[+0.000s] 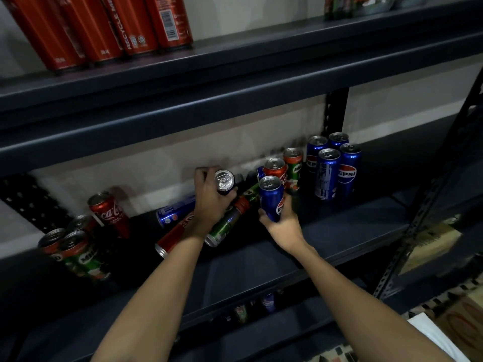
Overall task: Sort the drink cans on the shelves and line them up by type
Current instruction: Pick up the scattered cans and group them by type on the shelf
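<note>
Hands: left (209, 202) grips dark can (225, 182) | right (281, 220) grips Pepsi can (271, 198)

The middle shelf (339, 231) is viewed closely from head height, downward toward twelve o'clock; one view only.

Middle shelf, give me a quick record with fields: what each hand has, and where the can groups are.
left hand: grips a dark can, lid toward the camera
right hand: grips an upright blue Pepsi can
Pepsi group: standing, right end of the middle shelf
Milo group: standing, left end
lying cans: mixed types, centre, under the hands
top shelf: red cans in a row
</note>
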